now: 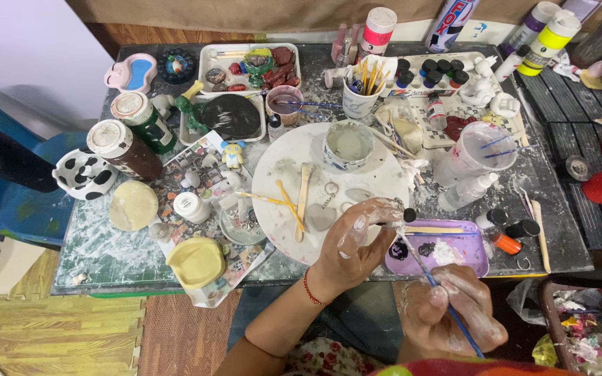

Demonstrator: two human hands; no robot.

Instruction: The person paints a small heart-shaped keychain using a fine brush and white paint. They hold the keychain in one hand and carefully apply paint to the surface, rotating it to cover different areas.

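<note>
— Where does the brush sit relative to your hands?

— My right hand (458, 313) grips the blue-handled paintbrush (432, 282) low on its stem, fingers pinched around it. Its long axis runs on a slant, from the handle end near my lap up and to the left, so the bristle tip ends just beside my left hand (357, 240).

— And the left?

— It is curled around something small held up over the edge of the counter (559, 209) (too smeared with white plaster for me to tell what it is). The fingers are closed on it, with the thumb side turned toward the brush tip.

— What lies near?

— The purple palette (468, 261) is just under and behind the brush, between my two hands and slightly right. The round white plate (294, 170) with wooden sticks (299, 198) lies ahead and left of my left hand, well past the piece I am holding. So the right hand is the nearer one to the palette.
</note>
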